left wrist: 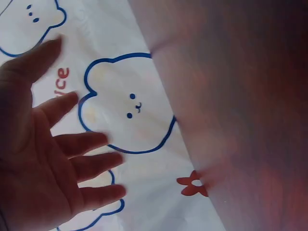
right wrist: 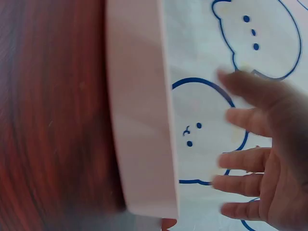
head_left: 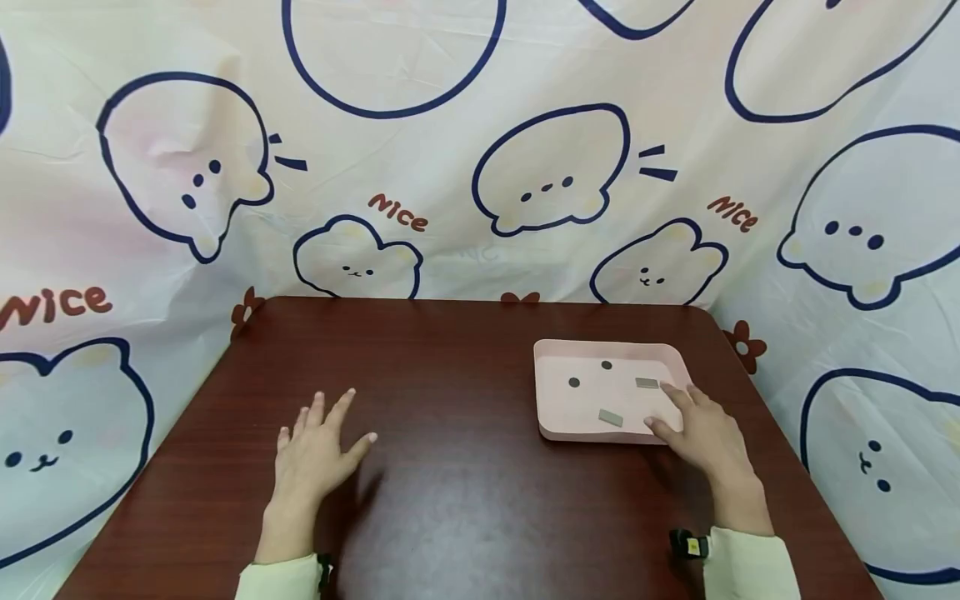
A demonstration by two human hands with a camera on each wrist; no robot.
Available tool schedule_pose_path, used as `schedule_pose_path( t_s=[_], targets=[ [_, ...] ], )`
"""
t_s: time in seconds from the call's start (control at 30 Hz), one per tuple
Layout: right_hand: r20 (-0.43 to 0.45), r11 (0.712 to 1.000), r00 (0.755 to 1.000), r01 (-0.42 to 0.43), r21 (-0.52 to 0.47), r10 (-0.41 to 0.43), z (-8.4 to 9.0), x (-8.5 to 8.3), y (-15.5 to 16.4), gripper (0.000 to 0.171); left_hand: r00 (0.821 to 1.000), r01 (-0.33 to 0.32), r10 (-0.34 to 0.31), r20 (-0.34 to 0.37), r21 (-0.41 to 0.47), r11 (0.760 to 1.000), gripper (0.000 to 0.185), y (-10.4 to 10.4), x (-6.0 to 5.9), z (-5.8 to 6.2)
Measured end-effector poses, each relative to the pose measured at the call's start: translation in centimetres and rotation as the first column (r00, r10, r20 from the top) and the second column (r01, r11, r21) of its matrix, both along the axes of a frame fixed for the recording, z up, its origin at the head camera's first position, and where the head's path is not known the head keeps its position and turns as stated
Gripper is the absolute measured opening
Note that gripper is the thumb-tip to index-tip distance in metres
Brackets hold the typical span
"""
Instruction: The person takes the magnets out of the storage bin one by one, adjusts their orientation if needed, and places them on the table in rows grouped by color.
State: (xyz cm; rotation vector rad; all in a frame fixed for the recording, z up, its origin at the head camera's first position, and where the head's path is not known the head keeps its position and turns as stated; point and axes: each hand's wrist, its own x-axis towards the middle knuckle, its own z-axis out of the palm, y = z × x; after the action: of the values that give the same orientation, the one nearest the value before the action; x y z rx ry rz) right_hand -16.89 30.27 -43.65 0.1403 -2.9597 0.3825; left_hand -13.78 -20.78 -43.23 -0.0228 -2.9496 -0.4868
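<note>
A pale pink shallow tray (head_left: 555,412) sits on the right part of the dark wooden table. Inside it lie two small dark round discs, one disc (head_left: 607,365) farther back and another disc (head_left: 574,382) to its left. Two small grey rectangular pieces are in it too: one piece (head_left: 647,383) by the right fingertips, the other piece (head_left: 611,417) nearer the front. My right hand (head_left: 705,429) is over the tray's right front corner, fingers spread, holding nothing. On the left, my left hand (head_left: 309,462) hovers above the table with spread fingers and nothing in it.
The brown wood-grain table (head_left: 420,375) reaches back to a white cloth backdrop (head_left: 450,167) printed with blue-outlined animals and red words. The cloth also runs down both sides of the table. Each sleeve has a dark wrist device (head_left: 688,544) at its cuff.
</note>
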Motion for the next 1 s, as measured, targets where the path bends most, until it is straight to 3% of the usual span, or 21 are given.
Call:
schedule_pose_path(
  t_s=[0.23,0.4,0.53,0.73,1.0],
  targets=[
    [0.024,1.0,1.0,-0.002,-0.004,0.002,0.5,0.3,-0.3,0.053,0.999,-0.012,0.013,0.042,-0.02,1.0,0.051,0.3,0.2,0.2],
    [0.05,0.991,0.998,0.038,-0.129,-0.031,0.7,0.7,0.0,0.061,0.999,0.008,-0.011,0.051,0.052,0.999,0.054,0.4,0.3,0.4],
    [0.105,0.963,0.993,0.081,-0.256,-0.056,0.7,1.3,0.4,0.07,0.995,0.043,-0.056,0.083,0.157,0.987,0.056,0.7,0.5,0.5],
    [0.149,0.927,0.981,0.165,-0.336,-0.121,-0.1,1.6,1.6,0.078,0.994,0.064,-0.085,0.068,0.264,0.962,0.056,1.9,0.3,0.4],
    [0.201,0.861,0.967,0.235,-0.451,-0.159,-0.7,1.4,3.8,0.088,0.991,0.104,-0.128,0.046,0.352,0.93,0.056,3.9,-1.1,-0.4]
  ],
)
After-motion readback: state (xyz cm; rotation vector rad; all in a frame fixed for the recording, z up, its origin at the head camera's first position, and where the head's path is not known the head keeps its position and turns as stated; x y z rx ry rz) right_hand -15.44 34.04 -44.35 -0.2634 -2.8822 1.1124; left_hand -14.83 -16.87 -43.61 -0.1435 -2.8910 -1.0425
